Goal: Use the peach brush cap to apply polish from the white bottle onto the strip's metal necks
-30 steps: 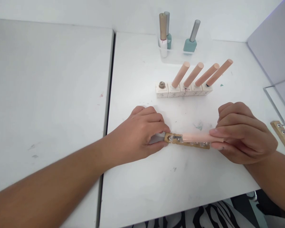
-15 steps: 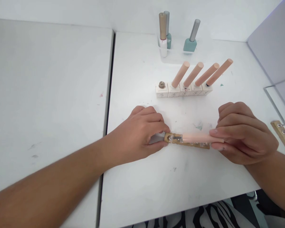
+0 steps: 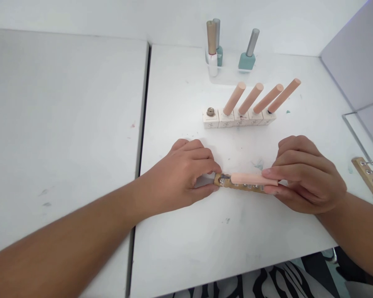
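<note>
My left hand (image 3: 189, 171) pinches the left end of a narrow wooden strip (image 3: 244, 187) between thumb and forefinger. Several small clear pieces that look like nail tips sit along the strip, partly hidden. In my right hand (image 3: 307, 176) is a nail polish brush (image 3: 250, 179), its long pink cap held at the far end by the fingertips. The brush lies almost level above the strip, bristle end pointing left at the leftmost clear piece. Behind, an uncapped white nail polish bottle (image 3: 210, 121) heads a row of pink-capped bottles (image 3: 247, 99).
At the back, a clear tray (image 3: 226, 77) holds a gold-capped white bottle (image 3: 212, 47) and two teal bottles with silver caps (image 3: 248, 60). A second wooden strip (image 3: 368, 178) with metal studs lies at the right edge. A dark gap (image 3: 143, 124) divides the white tabletops.
My right hand has moved left with the brush, bringing the cap closer to my left hand. My left hand keeps its pinch on the strip.
</note>
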A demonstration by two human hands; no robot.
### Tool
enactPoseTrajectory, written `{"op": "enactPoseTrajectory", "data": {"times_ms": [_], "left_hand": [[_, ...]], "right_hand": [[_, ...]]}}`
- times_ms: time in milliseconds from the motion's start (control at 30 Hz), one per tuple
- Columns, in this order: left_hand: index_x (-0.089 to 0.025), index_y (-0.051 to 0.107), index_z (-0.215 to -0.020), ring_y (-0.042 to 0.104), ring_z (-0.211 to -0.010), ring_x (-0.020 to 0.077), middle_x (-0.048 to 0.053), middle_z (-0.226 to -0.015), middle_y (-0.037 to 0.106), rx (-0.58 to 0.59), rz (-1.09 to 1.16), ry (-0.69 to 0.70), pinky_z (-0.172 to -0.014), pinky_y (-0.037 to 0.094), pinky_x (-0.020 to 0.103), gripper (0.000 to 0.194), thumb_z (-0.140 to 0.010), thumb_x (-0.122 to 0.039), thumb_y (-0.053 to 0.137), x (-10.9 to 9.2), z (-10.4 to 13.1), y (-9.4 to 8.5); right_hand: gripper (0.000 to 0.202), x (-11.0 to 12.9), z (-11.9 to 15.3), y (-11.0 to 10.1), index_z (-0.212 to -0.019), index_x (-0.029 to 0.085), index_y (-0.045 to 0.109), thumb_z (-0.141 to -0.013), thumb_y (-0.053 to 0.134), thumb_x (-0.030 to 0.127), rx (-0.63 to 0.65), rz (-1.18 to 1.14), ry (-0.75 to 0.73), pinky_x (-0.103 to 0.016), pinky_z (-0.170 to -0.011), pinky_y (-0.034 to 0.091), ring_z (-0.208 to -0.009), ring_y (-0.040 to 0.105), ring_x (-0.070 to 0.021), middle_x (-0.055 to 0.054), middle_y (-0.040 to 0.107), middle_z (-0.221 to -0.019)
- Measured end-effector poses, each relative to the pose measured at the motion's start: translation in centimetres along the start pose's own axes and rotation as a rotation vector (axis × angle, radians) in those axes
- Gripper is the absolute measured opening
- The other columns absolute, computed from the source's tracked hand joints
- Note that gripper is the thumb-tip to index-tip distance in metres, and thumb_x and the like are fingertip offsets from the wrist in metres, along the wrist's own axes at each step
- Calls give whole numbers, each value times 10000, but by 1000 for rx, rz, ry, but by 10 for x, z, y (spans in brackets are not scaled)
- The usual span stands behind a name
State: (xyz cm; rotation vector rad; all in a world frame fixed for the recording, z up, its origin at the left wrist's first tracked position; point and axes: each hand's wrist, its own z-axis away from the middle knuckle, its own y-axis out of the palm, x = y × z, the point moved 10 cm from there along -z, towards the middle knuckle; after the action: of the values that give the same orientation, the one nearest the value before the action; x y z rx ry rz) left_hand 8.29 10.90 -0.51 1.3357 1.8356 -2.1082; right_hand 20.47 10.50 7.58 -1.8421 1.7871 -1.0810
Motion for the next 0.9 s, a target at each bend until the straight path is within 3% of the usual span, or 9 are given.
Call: {"op": "enactPoseTrajectory", "data": {"times_ms": [267, 900], "left_hand": [[-233, 659, -919, 527, -831, 168, -14, -808, 625, -17, 13, 4, -830, 321, 356, 93, -841, -260, 618, 0, 0, 0], [-238, 650, -926, 524, -830, 161, -24, -812, 621, -29, 13, 14, -826, 319, 358, 96, -838, -247, 611, 2, 0, -2]], "right_hand": [[17, 4, -1, 3, -857, 185, 583, -866, 570, 178, 87, 15, 3, -327, -567, 442, -612, 471, -140, -10, 563, -625], [91, 8, 1, 0, -832, 149, 602, -889, 547, 194, 51, -46, -26, -331, -560, 437, -617, 454, -138, -24, 578, -603]]}}
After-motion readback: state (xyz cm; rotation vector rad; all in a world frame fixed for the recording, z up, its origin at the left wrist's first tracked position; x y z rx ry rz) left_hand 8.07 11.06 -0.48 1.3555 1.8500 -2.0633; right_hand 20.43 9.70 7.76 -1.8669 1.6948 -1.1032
